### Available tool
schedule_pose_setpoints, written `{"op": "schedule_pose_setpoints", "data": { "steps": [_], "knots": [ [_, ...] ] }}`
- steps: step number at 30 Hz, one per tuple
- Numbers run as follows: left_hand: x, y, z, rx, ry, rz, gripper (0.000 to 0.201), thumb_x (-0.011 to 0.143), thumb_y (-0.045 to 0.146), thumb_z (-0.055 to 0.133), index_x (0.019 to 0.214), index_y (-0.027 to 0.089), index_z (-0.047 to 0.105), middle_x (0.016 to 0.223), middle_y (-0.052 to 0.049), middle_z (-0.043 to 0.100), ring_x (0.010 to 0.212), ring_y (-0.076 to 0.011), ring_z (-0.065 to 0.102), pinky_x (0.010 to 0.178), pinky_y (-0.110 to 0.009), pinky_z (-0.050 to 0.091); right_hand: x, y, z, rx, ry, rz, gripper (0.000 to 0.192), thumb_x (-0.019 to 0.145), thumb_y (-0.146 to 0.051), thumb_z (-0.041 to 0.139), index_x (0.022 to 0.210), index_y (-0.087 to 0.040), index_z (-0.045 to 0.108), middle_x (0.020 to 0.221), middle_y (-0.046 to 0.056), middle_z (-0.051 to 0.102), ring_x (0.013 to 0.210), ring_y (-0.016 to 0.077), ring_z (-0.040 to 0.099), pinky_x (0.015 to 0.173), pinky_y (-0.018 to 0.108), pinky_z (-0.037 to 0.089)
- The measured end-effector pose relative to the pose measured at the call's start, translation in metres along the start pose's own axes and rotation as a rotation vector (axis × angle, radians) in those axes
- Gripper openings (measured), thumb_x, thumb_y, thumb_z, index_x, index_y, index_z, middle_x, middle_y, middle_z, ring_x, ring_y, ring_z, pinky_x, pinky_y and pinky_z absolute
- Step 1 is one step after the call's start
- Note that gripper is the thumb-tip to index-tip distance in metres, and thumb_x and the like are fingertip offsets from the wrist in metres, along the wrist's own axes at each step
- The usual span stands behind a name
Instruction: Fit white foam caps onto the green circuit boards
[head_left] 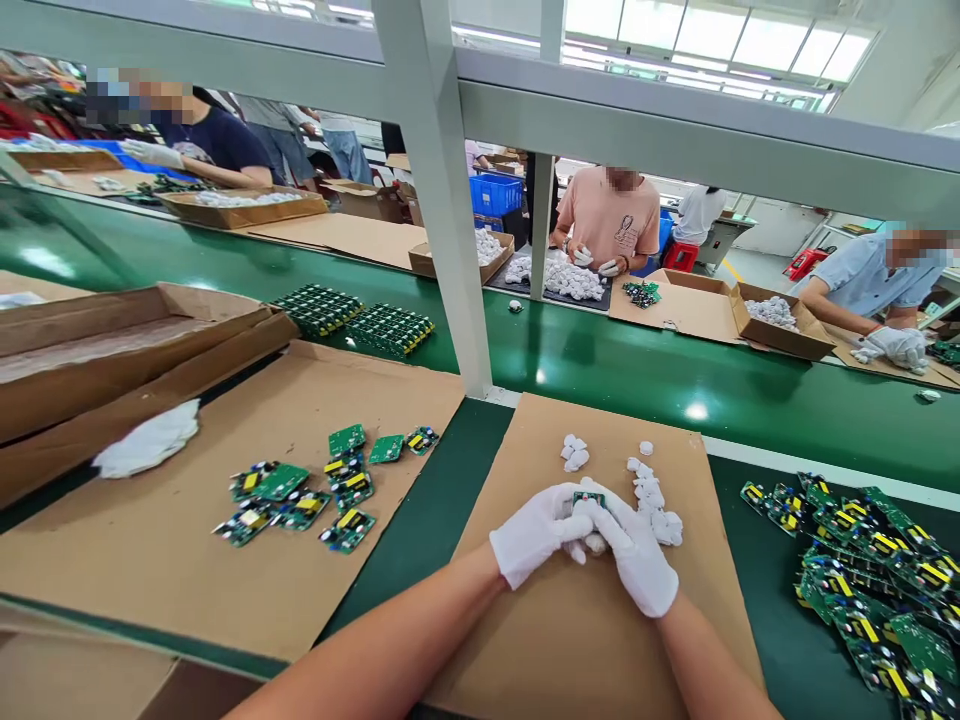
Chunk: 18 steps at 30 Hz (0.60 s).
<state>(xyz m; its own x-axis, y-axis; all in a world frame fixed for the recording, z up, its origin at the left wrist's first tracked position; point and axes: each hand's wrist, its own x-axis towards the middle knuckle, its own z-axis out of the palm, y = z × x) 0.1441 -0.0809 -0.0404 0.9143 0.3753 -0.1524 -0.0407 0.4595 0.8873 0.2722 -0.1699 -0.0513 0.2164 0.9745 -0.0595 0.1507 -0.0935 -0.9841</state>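
Head view. Left hand [534,532] and right hand [636,556], both in white gloves, meet over the cardboard sheet [592,640]. Fingers of both are closed together on a small green circuit board [589,497], pinched between the two hands with a white piece beneath it. White plastic caps [654,500] lie just beyond the hands on the sheet. Loose boards [870,570] are piled right of the sheet; more boards [300,495] are scattered to its left.

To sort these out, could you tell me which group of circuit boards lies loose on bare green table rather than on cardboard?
The heap at far right; the left cluster rests on cardboard.
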Motion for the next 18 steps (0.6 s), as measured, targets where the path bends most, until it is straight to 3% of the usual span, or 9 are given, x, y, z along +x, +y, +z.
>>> {"op": "schedule_pose_setpoints", "data": {
  "steps": [4, 7, 12, 14, 18],
  "knots": [
    [-0.003, 0.013, -0.005, -0.063, 0.155, 0.001, 0.032, 0.073, 0.04, 0.066, 0.092, 0.016, 0.056, 0.087, -0.006, 0.061, 0.066, -0.0108, 0.06, 0.053, -0.019, 0.044, 0.002, 0.007, -0.004, 0.129, 0.085, 0.036, 0.063, 0.087, -0.055, 0.039, 0.139, -0.021, 0.033, 0.111, 0.01, 0.064, 0.071, 0.0169, 0.063, 0.065, 0.033, 0.051],
    [-0.001, 0.03, -0.015, -0.054, 0.231, 0.104, 0.033, 0.075, 0.04, 0.064, 0.098, 0.019, 0.055, 0.102, -0.007, 0.061, 0.079, -0.013, 0.062, 0.058, -0.019, 0.044, 0.004, 0.009, -0.004, 0.07, 0.198, 0.017, 0.06, 0.086, -0.051, 0.044, 0.135, -0.017, 0.038, 0.113, 0.013, 0.063, 0.069, 0.0164, 0.063, 0.062, 0.032, 0.051],
    [0.042, 0.057, -0.056, 0.47, 0.527, 0.144, 0.049, 0.068, 0.045, 0.067, 0.104, 0.013, 0.055, 0.085, -0.009, 0.065, 0.076, -0.0178, 0.063, 0.066, -0.027, 0.046, 0.007, 0.012, 0.005, -0.302, 0.093, -0.083, 0.041, 0.082, -0.033, 0.05, 0.12, -0.019, 0.057, 0.088, 0.006, 0.071, 0.063, 0.0156, 0.061, 0.068, 0.035, 0.05],
    [0.064, 0.066, -0.078, 0.568, 0.613, 0.14, 0.057, 0.068, 0.041, 0.068, 0.114, 0.012, 0.051, 0.087, -0.009, 0.066, 0.081, -0.0189, 0.062, 0.074, -0.031, 0.045, 0.008, 0.014, 0.008, -0.474, 0.053, -0.134, 0.037, 0.079, -0.027, 0.051, 0.114, -0.02, 0.062, 0.077, 0.004, 0.071, 0.06, 0.0159, 0.059, 0.07, 0.036, 0.049],
    [0.096, 0.079, -0.112, 0.752, 0.734, 0.112, 0.06, 0.069, 0.037, 0.066, 0.121, 0.014, 0.048, 0.106, -0.012, 0.064, 0.103, -0.0249, 0.056, 0.091, -0.035, 0.038, 0.01, 0.016, 0.008, -0.513, 0.051, -0.174, 0.036, 0.078, -0.021, 0.05, 0.111, -0.021, 0.064, 0.085, 0.004, 0.072, 0.059, 0.0151, 0.061, 0.07, 0.034, 0.05]
  ]
}}
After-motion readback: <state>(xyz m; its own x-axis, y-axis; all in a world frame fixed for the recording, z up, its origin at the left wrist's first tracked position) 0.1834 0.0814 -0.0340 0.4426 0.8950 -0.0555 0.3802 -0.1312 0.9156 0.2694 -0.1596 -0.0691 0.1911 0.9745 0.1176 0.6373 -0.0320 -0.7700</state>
